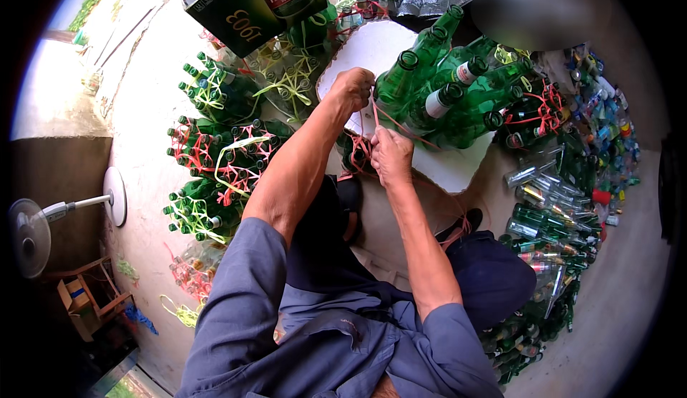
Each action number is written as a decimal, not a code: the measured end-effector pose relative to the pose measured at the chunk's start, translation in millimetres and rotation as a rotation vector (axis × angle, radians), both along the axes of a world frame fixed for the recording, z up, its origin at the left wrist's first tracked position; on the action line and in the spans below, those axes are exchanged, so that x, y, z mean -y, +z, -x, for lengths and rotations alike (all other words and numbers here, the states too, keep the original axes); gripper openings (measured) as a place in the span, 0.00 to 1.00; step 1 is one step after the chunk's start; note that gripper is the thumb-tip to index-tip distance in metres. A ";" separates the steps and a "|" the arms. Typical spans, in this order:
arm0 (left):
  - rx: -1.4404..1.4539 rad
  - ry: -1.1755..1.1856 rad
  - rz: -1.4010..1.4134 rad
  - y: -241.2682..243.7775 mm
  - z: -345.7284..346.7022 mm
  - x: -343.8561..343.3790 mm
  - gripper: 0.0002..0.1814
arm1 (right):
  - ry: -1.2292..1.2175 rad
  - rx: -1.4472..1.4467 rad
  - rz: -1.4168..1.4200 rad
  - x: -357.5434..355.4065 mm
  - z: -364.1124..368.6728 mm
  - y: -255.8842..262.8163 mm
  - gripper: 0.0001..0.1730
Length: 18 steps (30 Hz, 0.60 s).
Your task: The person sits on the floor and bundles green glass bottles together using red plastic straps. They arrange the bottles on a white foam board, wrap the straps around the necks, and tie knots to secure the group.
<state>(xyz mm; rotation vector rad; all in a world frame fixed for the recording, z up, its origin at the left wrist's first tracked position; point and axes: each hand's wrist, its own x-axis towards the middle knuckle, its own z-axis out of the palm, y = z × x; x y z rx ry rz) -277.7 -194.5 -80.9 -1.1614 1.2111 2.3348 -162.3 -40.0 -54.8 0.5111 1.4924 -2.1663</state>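
Note:
Several green glass bottles [440, 97] stand grouped on a white board [461, 170] with ragged edges, before me. Pink plastic twine [402, 125] runs around the lower part of the group at its near left side. My left hand [354, 88], at the left of the bottles, is closed on the twine. Closer to my body, my right hand [392, 154] pinches the same twine between thumb and fingers. The strand between the two hands looks taut, and loose twine hangs below them. The far side of the bottle group is hidden.
Bundles of green bottles tied with pink and yellow twine [206, 148] stand to the left. A Tsingtao carton [257, 12] is at the upper left. Loose glass bottles [553, 226] lie piled on the right. A pedestal fan [32, 237] stands far left.

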 end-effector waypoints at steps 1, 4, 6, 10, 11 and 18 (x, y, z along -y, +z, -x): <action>0.007 0.016 0.024 0.3 0.6 -2.2 0.12 | 0.016 -0.007 -0.001 -1.7 0.0 0.2 0.16; 0.017 0.041 0.029 -2.1 3.2 -2.7 0.12 | 0.077 -0.084 -0.059 -8.8 2.4 -1.2 0.18; 0.020 0.086 0.049 -3.3 4.3 -6.1 0.12 | 0.138 -0.205 -0.177 -17.8 8.2 -8.2 0.19; 0.010 0.099 0.065 2.1 1.0 -9.8 0.12 | 0.258 -0.386 -0.396 -32.7 18.5 -17.2 0.19; -0.002 0.096 0.046 0.0 2.5 -11.1 0.12 | 0.262 -0.440 -0.433 -36.0 19.1 -18.1 0.20; -0.050 0.172 -0.048 -43.8 10.7 -5.0 0.13 | 0.260 -0.572 -0.473 -32.9 15.5 -10.7 0.20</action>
